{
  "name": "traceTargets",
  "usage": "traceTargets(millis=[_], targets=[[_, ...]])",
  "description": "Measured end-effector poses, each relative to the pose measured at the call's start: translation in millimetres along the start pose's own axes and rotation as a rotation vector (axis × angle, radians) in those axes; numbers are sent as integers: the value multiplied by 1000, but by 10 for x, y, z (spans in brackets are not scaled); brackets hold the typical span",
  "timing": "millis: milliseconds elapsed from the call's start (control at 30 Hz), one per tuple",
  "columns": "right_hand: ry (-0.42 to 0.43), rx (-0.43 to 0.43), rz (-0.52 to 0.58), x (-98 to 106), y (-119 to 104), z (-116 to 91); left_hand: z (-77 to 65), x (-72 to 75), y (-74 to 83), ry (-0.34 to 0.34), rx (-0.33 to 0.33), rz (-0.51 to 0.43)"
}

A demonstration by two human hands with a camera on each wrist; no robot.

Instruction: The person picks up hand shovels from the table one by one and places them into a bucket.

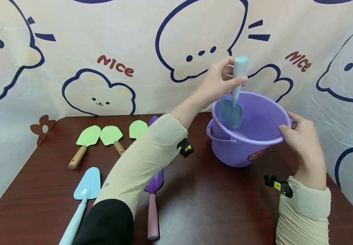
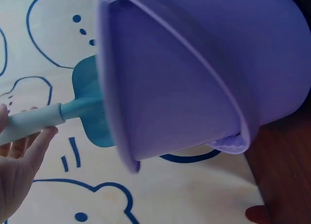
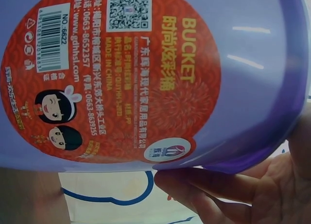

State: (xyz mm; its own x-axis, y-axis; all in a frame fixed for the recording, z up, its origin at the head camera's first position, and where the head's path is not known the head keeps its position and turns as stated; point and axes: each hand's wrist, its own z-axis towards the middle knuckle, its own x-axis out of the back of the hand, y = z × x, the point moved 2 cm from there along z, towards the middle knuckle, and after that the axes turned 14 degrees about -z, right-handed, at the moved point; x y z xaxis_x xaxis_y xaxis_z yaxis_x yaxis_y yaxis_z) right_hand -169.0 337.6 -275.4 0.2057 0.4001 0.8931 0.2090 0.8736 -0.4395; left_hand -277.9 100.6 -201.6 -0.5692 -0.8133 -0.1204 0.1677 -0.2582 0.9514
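Observation:
My left hand (image 1: 220, 80) grips the pale blue handle of a small toy shovel (image 1: 231, 113), blade down, over the mouth of a purple bucket (image 1: 234, 149). In the left wrist view the shovel's teal blade (image 2: 90, 107) is partly hidden by the bucket rim. The bucket tilts, its mouth turned toward the right. On its right side my right hand (image 1: 306, 143) pinches the rim between thumb and fingers. The right wrist view shows that hand's fingers (image 3: 218, 185) beside the bucket wall, below a red label (image 3: 112, 83).
Several more shovels lie on the brown table (image 1: 213, 211): green ones with wooden handles (image 1: 88, 135) at the back left, a light blue one (image 1: 89, 183) at the front left and a purple one (image 1: 153, 211) mid-table. A printed curtain (image 1: 118, 37) hangs behind.

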Motion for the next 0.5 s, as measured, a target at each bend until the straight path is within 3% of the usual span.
traceTargets(millis=[500], targets=[[1,6,-16,7,-9,22,4,24,-285,-3,88,77]])
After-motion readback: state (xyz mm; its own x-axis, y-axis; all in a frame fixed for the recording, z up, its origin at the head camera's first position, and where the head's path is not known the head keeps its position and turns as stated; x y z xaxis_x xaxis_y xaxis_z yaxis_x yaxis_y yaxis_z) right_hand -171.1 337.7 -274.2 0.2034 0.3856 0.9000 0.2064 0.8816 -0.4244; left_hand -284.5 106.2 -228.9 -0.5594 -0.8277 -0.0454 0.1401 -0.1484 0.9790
